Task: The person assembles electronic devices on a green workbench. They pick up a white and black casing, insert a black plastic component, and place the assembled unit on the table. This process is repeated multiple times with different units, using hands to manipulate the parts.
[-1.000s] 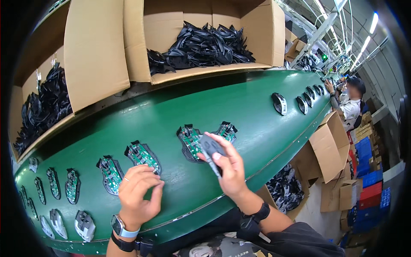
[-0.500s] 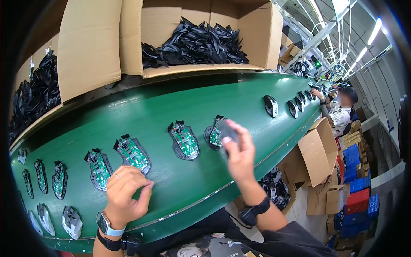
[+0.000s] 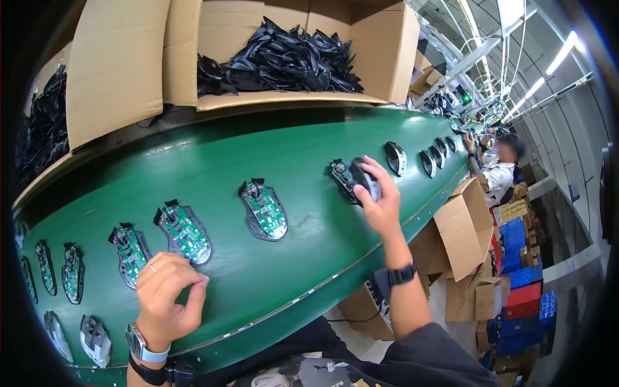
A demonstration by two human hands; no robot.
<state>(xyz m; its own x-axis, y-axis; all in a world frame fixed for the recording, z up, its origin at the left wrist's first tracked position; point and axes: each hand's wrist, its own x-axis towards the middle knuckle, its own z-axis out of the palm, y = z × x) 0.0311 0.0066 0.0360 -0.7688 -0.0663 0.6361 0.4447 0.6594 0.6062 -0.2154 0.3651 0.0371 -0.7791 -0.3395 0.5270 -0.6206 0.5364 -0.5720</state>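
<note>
Partly curled right fingers (image 3: 382, 173) around shell (image 3: 366, 179)

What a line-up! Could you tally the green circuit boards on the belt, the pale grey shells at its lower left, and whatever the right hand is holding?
Green circuit boards: 7 (one partly hidden)
Pale grey shells, lower left: 2
Black-and-grey shell in the right hand: 1
Total: 10
</note>
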